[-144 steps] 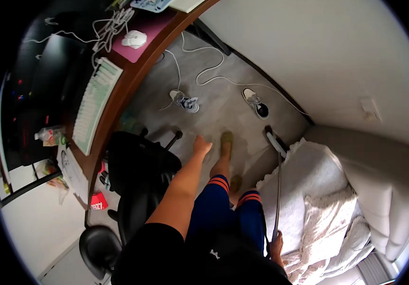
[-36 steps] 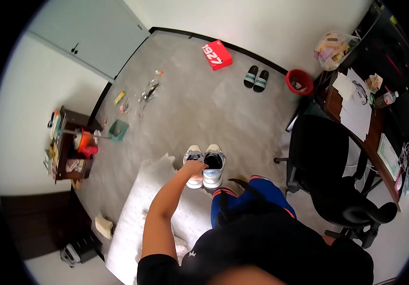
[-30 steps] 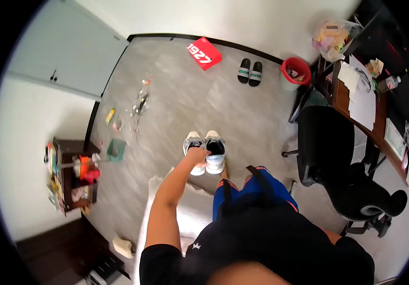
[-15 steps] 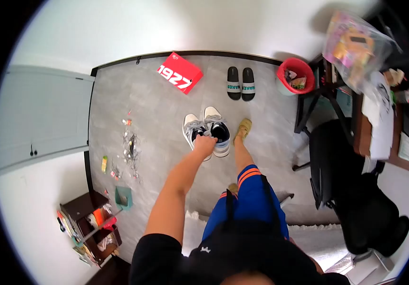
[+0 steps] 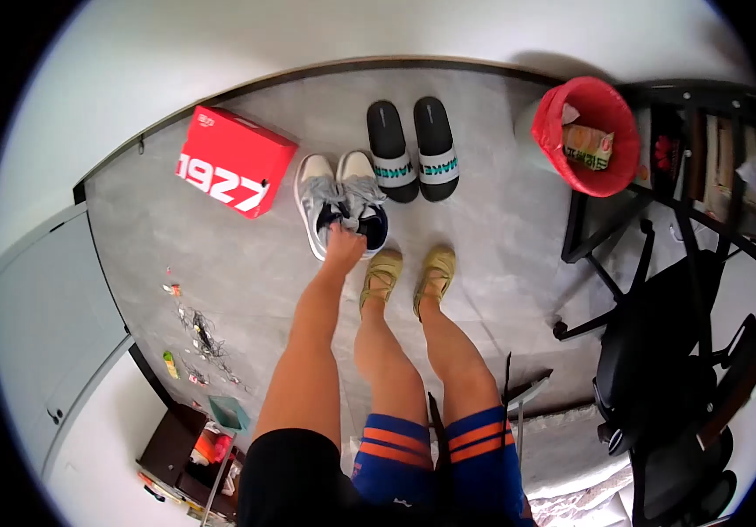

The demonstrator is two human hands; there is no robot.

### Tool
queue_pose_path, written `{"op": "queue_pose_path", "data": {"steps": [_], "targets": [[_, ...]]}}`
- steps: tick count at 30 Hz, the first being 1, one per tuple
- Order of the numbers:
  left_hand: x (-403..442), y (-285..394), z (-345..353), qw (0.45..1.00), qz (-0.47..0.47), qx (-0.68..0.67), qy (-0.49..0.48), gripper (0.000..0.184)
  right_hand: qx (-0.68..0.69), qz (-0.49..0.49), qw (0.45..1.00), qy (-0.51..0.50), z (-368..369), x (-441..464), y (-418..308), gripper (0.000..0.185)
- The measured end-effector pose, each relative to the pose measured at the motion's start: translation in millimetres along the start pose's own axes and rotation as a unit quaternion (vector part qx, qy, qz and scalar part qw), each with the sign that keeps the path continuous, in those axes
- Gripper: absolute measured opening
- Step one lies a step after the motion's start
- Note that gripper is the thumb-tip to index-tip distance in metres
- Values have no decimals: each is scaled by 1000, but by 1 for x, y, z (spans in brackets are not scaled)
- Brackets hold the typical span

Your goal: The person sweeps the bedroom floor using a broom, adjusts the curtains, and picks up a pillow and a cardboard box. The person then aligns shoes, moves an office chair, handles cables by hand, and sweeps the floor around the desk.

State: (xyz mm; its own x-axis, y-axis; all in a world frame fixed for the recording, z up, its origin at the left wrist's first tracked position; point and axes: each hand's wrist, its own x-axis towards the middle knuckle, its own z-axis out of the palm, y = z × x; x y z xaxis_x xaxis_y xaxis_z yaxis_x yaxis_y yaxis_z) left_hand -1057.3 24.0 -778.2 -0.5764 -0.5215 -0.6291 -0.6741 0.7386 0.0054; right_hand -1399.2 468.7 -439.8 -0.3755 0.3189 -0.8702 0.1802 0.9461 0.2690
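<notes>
My left hand (image 5: 344, 249) reaches forward, its fingers closed on the inner heel sides of a pair of sneakers. The left sneaker (image 5: 310, 207) and the right sneaker (image 5: 359, 169) are white and grey with dark insides, side by side with toes pointing toward the wall. Whether their soles touch the floor I cannot tell. Just right of them lies a pair of black slides (image 5: 436, 140) with grey lettered straps. A red shoe box (image 5: 234, 163) marked 1927 rests to their left. My right hand is out of view.
A bin with a red liner (image 5: 587, 171) stands at the right by a black desk frame (image 5: 578, 230) and a black office chair (image 5: 659, 325). Tangled wires and litter (image 5: 205, 341) lie on the left floor near a green dustpan (image 5: 228, 413) and a brown shelf (image 5: 172, 439).
I have stepped closer to the wall, my feet now side by side. The sneakers, still in my left hand, have come forward between the box and the slides.
</notes>
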Motion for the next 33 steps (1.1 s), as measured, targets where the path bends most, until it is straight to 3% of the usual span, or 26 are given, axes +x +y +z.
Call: {"op": "queue_pose_path", "data": {"steps": [1,6,13,16,19,22,25,26,27,28,29,30,31,32,33], "targets": [[4,-7,13,996,35,57,51,20,0,14,1000,-1,6,3,-1,39],[53,-28,10,977,174,19,126,11,5,68,998,-12,20,10,-6,38],[139,-64,-30,953,207,56,213,13,22,94,995,-15,26,5,-4,37],[157,-85,-28,967,110,117,196,20,35,100,994,-15,27,-4,3,36],[138,-78,-39,990,-71,90,82,41,58,104,993,-17,33,-17,16,36],[98,-55,-58,978,-153,96,105,67,91,100,991,-25,40,-39,33,35],[34,-27,-50,985,-131,-107,24,61,143,85,985,-33,50,-67,60,34],[9,-13,-48,955,-163,-238,-74,58,166,82,982,-36,55,-77,78,34],[-4,-8,-2,943,-104,-294,-113,58,196,81,977,-38,60,-86,98,34],[-36,9,-25,963,-22,-220,-153,46,229,78,970,-41,68,-92,114,34],[-67,29,-88,944,20,-202,-258,44,268,83,959,-42,78,-94,133,34],[-85,39,-48,932,196,-196,-235,37,313,90,944,-46,88,-91,150,33],[-106,73,-12,940,-16,-295,-169,33,363,100,925,-52,99,-81,166,33],[-143,82,-109,945,99,-262,-171,30,416,109,901,-59,113,-67,187,33],[-166,95,-178,933,230,-145,-236,28,469,113,873,-66,128,-57,203,33]]}}
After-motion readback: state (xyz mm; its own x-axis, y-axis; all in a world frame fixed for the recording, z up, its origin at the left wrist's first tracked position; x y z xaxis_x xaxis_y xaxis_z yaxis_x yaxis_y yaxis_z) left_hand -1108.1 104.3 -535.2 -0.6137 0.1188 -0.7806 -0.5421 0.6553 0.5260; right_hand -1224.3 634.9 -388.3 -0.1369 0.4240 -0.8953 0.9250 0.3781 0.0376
